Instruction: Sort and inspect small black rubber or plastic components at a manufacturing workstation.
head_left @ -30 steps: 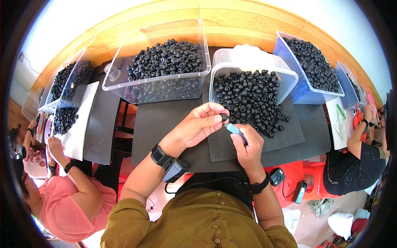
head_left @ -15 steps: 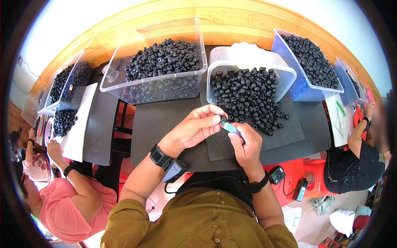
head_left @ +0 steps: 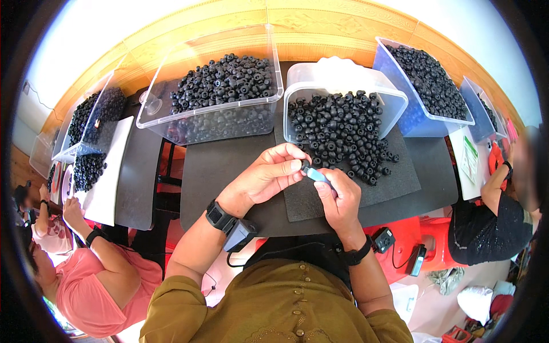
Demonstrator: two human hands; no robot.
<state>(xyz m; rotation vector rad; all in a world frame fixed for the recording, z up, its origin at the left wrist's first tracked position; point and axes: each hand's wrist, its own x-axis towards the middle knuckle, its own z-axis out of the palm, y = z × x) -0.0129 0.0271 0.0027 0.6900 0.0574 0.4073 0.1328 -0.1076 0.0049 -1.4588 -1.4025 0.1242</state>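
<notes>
My left hand pinches a small black round part between thumb and fingers. My right hand grips a small light-blue tool whose tip meets that part. Both hands hover over a dark foam mat on the black table. Just beyond them a heap of black round parts spills out of a tipped clear tub onto the mat.
A clear bin of black parts sits at the back left, a blue bin of them at the back right. More bins stand far left. A person in pink works at left, another in black at right.
My hands have stayed together over the mat; the view has shifted slightly and the fingers have turned the part a little against the tool.
</notes>
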